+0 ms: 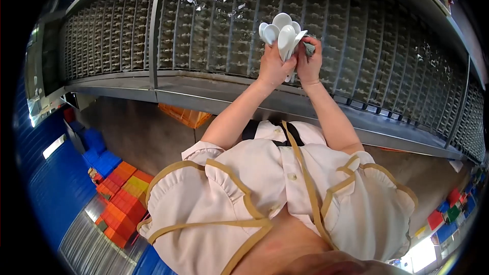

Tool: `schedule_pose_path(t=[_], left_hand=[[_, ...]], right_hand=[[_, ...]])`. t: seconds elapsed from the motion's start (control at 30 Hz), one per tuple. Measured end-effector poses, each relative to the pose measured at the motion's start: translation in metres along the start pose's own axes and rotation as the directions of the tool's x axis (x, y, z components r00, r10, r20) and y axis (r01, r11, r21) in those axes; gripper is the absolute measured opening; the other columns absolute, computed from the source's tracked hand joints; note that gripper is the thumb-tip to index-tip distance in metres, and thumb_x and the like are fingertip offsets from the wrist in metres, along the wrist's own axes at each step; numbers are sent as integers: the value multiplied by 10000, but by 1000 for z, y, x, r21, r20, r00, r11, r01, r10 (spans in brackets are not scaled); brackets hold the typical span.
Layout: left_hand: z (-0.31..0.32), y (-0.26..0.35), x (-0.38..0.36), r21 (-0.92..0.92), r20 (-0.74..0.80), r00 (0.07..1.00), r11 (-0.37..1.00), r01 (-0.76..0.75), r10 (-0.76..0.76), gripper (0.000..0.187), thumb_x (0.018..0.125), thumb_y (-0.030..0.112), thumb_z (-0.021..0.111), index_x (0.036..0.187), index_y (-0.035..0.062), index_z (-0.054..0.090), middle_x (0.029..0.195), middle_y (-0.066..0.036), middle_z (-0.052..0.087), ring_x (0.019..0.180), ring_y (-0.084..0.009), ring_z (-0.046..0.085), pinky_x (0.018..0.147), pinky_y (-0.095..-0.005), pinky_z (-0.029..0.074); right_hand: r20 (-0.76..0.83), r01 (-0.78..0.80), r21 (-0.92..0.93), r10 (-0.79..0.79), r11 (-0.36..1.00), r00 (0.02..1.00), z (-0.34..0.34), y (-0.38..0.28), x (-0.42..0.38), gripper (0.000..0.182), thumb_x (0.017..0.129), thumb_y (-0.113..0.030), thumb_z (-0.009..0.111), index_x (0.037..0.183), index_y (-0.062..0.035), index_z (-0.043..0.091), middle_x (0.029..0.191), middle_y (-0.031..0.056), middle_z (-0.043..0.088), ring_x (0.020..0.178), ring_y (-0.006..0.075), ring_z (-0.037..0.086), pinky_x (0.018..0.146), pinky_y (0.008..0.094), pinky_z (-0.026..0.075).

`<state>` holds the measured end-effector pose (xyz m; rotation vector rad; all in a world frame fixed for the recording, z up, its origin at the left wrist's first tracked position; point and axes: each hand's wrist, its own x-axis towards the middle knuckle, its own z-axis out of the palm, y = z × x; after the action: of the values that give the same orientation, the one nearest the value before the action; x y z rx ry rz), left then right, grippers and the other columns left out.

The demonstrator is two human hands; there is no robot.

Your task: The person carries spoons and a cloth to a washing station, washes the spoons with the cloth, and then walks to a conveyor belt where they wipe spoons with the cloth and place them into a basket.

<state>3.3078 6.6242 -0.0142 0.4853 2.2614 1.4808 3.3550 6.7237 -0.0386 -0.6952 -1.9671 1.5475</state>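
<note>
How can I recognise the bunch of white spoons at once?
Look to the ridged grey surface spanning the top. By its near edge, the left hand grips the bunch of white spoons. Its bright white differs plainly from the dull greenish wad in the right hand.

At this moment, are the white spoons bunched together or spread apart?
Bunched: the white spoons stick out of the left hand in one cluster, with several of their bowls overlapping.

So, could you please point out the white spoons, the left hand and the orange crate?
White spoons (286, 38): head view, on one spoon's bowl.
Left hand (274, 69): head view, on its back.
Orange crate (186, 116): head view, middle of its visible part.
</note>
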Motion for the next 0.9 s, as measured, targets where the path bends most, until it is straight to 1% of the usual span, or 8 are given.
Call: schedule_pose_path(t=[0.27, 0.33, 0.4, 0.53, 0.67, 0.73, 0.8, 0.9], left_hand=[[6, -4, -4, 208, -92, 996, 978, 8, 12, 509, 673, 207, 638, 1125, 92, 434, 1040, -197, 453, 893, -384, 504, 738, -432, 428], [6, -11, -7, 203, -107, 994, 979, 7, 15, 437, 702, 213, 630, 1087, 60, 492, 1036, -178, 488, 942, -335, 503, 778, -383, 415], [2, -13, -12, 236, -128, 992, 971, 45, -15, 422, 700, 218, 632, 1072, 66, 502, 1026, -175, 500, 954, -333, 500, 773, -380, 417], [-7, -11, -18, 260, -18, 999, 964, 52, -49, 371, 693, 193, 641, 1026, 81, 520, 1016, -152, 531, 959, -349, 497, 753, -391, 424], [-12, -10, -16, 545, -69, 946, 806, -231, 318, 367, 656, 112, 642, 1004, 189, 552, 1024, -108, 527, 914, -328, 527, 755, -390, 451], [-10, -12, -14, 602, -34, 925, 746, -283, 379, 373, 653, 88, 643, 1008, 158, 553, 1036, -96, 536, 900, -301, 544, 759, -359, 461], [-6, -17, -12, 616, -97, 875, 719, -321, 474, 412, 650, 91, 645, 1043, 110, 524, 1081, -101, 517, 872, -298, 554, 733, -340, 473], [0, -9, -10, 401, -135, 911, 862, -309, 389, 482, 670, 101, 649, 1118, 84, 472, 1072, -117, 536, 872, -291, 559, 727, -337, 466]], right_hand=[[509, 158, -75, -98, 985, 855, -54, 31, 29, 339, 764, -79, 576, 1083, -95, 462, 960, 108, 558, 885, 224, 553, 757, 296, 425], [432, -279, 44, 233, 959, 871, -72, 64, 29, 499, 759, -144, 603, 1205, -118, 382, 1099, 116, 495, 1008, 221, 486, 851, 302, 383], [373, -419, -84, 419, 904, 828, -108, 155, 30, 637, 738, -212, 636, 1269, -113, 299, 1186, 121, 427, 1082, 224, 421, 914, 309, 333], [2, -237, -818, 416, 523, 910, -237, 258, 16, 566, 667, -232, 682, 1157, -82, 440, 1138, 164, 457, 1073, 323, 409, 909, 388, 347], [-693, -703, -658, 150, 269, 705, -276, 250, 26, 462, 695, -302, 664, 1079, -115, 486, 1158, 122, 400, 1019, 313, 426, 843, 396, 386], [-781, -826, -538, 268, 166, 563, -237, 222, 37, 398, 720, -226, 628, 1065, -81, 493, 1127, 138, 425, 1038, 286, 424, 849, 377, 380], [-620, -750, -633, 454, 192, 640, -241, 285, 26, 312, 723, -133, 571, 1014, -34, 518, 1019, 167, 496, 944, 277, 491, 799, 360, 411], [-305, -587, -657, 546, 472, 780, -140, 251, 7, 269, 693, -74, 545, 953, -4, 535, 863, 178, 565, 801, 308, 545, 705, 372, 438]])
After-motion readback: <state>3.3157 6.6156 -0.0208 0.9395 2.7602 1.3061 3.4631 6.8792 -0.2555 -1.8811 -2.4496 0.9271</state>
